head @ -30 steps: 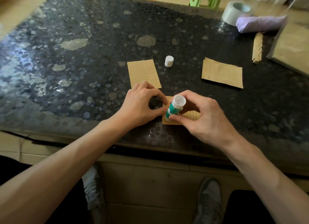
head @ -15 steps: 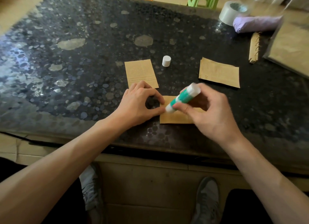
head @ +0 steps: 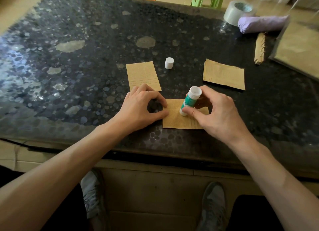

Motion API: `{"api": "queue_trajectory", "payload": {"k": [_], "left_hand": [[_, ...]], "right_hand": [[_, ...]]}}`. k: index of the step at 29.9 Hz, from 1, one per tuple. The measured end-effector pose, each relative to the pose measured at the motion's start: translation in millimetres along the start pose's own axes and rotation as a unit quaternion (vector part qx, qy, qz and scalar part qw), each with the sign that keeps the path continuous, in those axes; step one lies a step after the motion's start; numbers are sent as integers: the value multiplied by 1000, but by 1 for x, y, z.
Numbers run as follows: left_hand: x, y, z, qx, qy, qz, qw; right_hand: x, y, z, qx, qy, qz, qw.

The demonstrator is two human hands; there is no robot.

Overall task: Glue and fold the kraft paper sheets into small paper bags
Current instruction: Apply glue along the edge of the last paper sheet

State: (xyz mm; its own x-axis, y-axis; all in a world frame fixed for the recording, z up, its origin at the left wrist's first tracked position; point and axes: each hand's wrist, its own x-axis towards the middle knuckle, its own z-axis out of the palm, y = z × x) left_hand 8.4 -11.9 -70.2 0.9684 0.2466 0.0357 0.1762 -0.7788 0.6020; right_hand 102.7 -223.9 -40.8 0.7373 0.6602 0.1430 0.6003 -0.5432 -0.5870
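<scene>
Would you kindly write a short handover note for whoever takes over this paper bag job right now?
Left hand presses the near sheet at its left edge onto the table. Right hand grips the uncapped glue stick, lower end on that sheet. The cap stands farther back, between the left kraft piece and the right kraft piece. Done: cap off, gluing begun. Left: finish gluing, fold; whether the two pieces are finished, I cannot tell.

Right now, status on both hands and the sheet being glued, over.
Left hand presses kraft sheet at its left edge. Right hand holds glue stick, tip down on the sheet. Cap off, standing apart beyond it.
</scene>
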Motion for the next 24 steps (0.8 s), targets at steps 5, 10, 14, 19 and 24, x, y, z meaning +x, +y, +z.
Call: {"api": "queue_trajectory", "payload": {"k": [5,10,14,19,24], "left_hand": [[0,-1,1,2,1,0,1000],[-1,-2,2,-4,4,0,1000],[-1,-1,1,1,0,-5,1000],[-2,0,-2,9,-18,-3,1000],[-3,0,-7,30,-36,11,999]], "right_hand": [[0,2,4,-2,22,11,1000],[2,5,-13,193,93,91,973],[6,5,-27,350,157,177,906],[10,9,-23,367,99,211,901],[29,2,-9,286,100,179,936]]}}
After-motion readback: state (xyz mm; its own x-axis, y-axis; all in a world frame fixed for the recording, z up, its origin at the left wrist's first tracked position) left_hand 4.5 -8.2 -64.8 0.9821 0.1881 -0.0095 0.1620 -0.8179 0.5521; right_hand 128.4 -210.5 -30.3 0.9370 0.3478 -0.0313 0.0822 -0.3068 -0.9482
